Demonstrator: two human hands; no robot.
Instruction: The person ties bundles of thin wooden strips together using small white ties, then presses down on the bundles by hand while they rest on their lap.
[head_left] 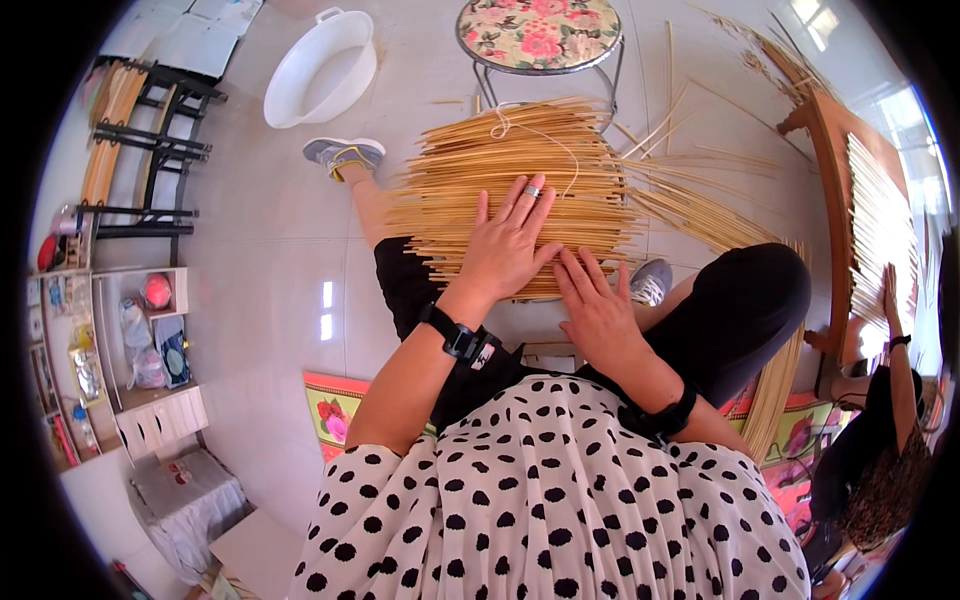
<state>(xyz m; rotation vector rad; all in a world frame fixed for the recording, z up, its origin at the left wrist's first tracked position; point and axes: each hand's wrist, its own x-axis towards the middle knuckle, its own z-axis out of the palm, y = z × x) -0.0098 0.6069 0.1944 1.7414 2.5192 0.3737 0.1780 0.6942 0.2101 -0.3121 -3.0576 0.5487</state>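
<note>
A woven-looking mat of straw stalks (520,150) lies in front of me between my knees, its stalks running side to side with uneven ends. My left hand (508,240) rests flat on the middle of it, fingers stretched out, a ring on one finger. Beside it, my right hand (603,312) lies at the mat's near edge with its fingers spread and pressing on the stalks. Neither hand grips anything visible. A thin pale string (503,127) lies loosely looped across the mat's far part. What supports the mat underneath is mostly hidden.
Loose stalks (700,208) spread over the floor to the right. Beyond the mat stand a flower-patterned stool (540,32) and a white basin (318,78). At far right, another person (880,430) touches pale stalks (878,230) on a wooden table (828,190). Shelves (150,385) line the left.
</note>
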